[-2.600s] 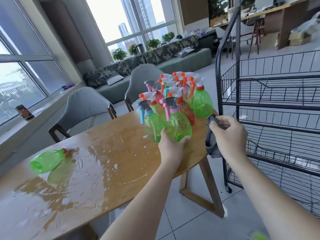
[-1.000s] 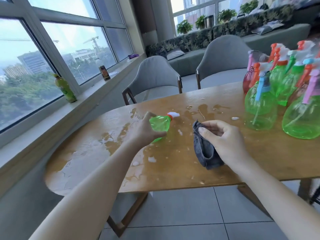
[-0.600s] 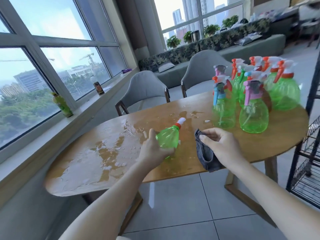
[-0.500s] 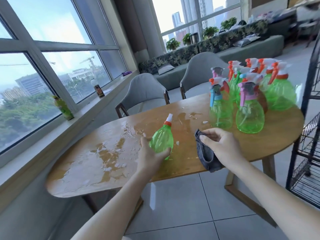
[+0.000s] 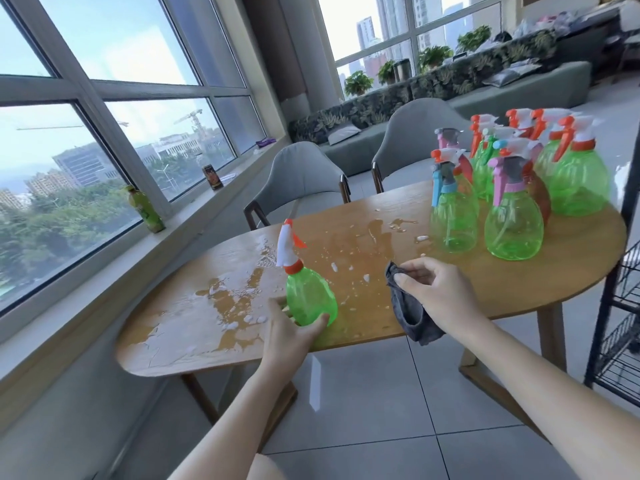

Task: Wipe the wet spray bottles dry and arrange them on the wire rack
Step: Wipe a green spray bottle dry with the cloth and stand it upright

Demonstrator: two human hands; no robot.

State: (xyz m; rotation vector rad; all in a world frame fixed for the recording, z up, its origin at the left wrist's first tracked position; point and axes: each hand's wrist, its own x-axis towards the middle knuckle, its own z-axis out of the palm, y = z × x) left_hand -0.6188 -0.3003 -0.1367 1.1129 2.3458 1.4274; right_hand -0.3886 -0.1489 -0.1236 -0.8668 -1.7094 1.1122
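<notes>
My left hand grips the base of a green spray bottle with a white and orange trigger head, held upright near the table's front edge. My right hand pinches a dark grey cloth that hangs just right of the bottle, apart from it. Several more spray bottles, mostly green with orange, pink or blue heads, stand grouped at the right end of the wooden table. The black wire rack shows at the right edge.
Puddles of water cover the table's left half. Two grey chairs stand behind the table. On the window sill at left stand a green bottle and a dark can. Tiled floor lies below.
My left hand picked the lying green bottle off the wet table and turned it upright. The view swung left from the rack, then back toward the bottle group. The cloth stayed in my right hand.
</notes>
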